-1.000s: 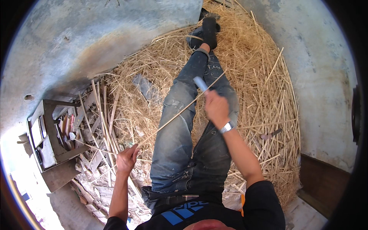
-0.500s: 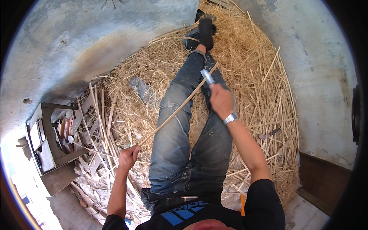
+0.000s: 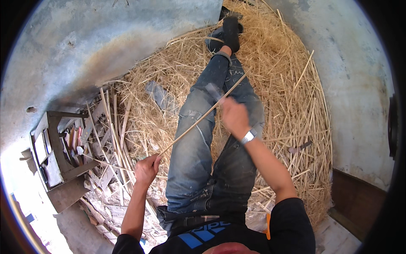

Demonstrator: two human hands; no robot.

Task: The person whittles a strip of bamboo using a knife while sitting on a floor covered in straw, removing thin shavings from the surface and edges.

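Note:
A long, thin strip of wood or bamboo (image 3: 190, 128) runs slantwise across my jeans-clad legs (image 3: 190, 161). Its near end is pinched in my left hand (image 3: 146, 169), beside my left thigh. My right hand (image 3: 235, 116) is closed round the handle of a knife (image 3: 214, 90), close to the strip's far part. The silvery blade is smeared by motion and crosses the strip; whether it touches cannot be told. My fingers hide most of the handle. Pale curled shavings (image 3: 270, 55) lie thick about my feet and legs.
Several long strips (image 3: 112, 131) lean at the left by a dark wooden frame (image 3: 57, 148). On the shavings at the right lies a dark-bladed tool (image 3: 300, 147). Worn grey walls (image 3: 338, 63) stand on both sides, and a grey scrap (image 3: 156, 94) lies left of my legs.
My right hand has swung the knife leftward and slightly nearer to me, across the strip. My left hand has shifted a little to the right and up with the strip's end.

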